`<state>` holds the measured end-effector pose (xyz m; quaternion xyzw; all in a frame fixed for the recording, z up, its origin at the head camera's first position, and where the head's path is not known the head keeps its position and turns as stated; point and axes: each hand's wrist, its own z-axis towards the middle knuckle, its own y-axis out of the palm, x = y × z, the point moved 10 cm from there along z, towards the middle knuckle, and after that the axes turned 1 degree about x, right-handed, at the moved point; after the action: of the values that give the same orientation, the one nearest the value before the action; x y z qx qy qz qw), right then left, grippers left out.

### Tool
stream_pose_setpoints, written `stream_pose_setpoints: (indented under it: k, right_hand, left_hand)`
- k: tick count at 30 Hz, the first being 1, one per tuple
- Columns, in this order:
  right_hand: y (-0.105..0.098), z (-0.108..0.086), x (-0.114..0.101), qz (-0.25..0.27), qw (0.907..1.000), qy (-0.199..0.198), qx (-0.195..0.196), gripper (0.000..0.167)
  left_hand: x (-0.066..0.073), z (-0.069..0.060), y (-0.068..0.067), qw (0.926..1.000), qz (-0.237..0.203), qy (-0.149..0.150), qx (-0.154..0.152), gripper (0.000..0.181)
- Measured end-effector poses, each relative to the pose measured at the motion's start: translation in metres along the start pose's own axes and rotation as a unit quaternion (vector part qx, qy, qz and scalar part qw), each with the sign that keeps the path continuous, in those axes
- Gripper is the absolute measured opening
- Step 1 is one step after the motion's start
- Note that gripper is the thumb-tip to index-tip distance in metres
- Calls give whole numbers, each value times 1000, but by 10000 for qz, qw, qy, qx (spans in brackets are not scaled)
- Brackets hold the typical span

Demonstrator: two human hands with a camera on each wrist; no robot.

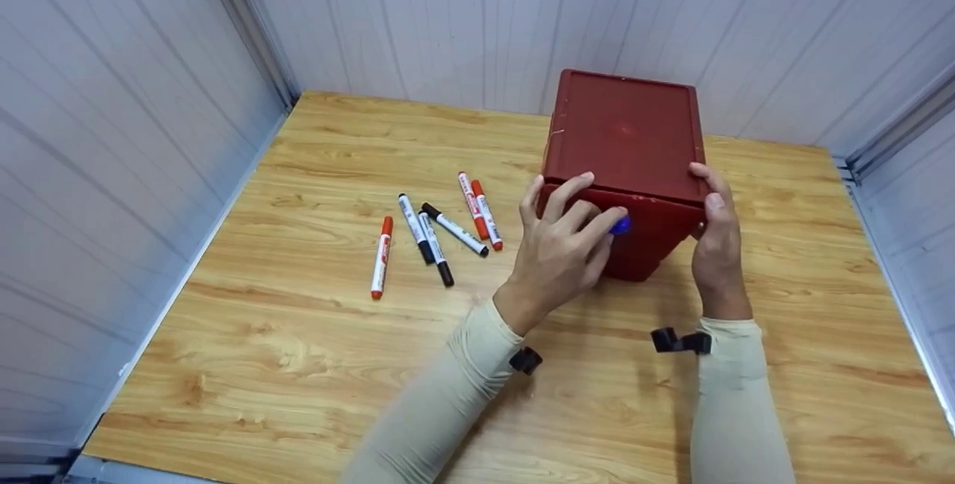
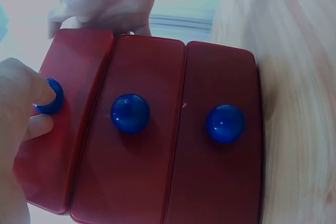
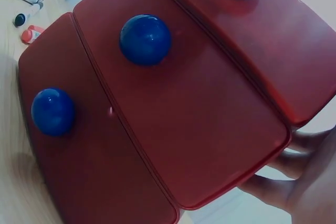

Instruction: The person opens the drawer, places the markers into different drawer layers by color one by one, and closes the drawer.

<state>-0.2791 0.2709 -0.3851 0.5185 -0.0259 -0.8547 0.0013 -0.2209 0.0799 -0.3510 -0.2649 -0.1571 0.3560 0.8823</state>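
Observation:
A dark red drawer box (image 1: 627, 133) stands on the table, with three drawer fronts bearing round blue knobs. My left hand (image 1: 563, 249) pinches the top drawer's blue knob (image 2: 54, 97) between finger and thumb, with other fingers at the top front edge. That top drawer front (image 3: 262, 40) stands slightly out from the box. The middle knob (image 2: 130, 113) and bottom knob (image 2: 225, 123) are untouched. At the box's right side my right hand (image 1: 720, 245) grips the front corner, its fingertips over the top edge and against the side wall.
Left of the box lie several markers: a red one (image 1: 381, 258) apart, black-capped ones (image 1: 435, 248) in a loose group, and two red ones (image 1: 473, 204) side by side. Pale panel walls (image 1: 462, 22) border the wooden table (image 1: 298, 365).

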Motion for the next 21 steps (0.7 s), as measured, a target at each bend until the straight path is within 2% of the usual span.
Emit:
stream_pose_setpoints:
  k: [7,11,21]
  right_hand:
    - [-1,-1,2,9,9999,-82,67,48]
    - [-1,0,2,-58,9999,-123,36,47]
    - [0,-1,3,-93,9999,-50,93,48]
  left_hand:
    - [-1,2,0,9997,210,13,-113,30]
    - [-1,3,-1,9997,188,16,-146,29]
    - [-4,5,-1,9999,129,73,7,27]
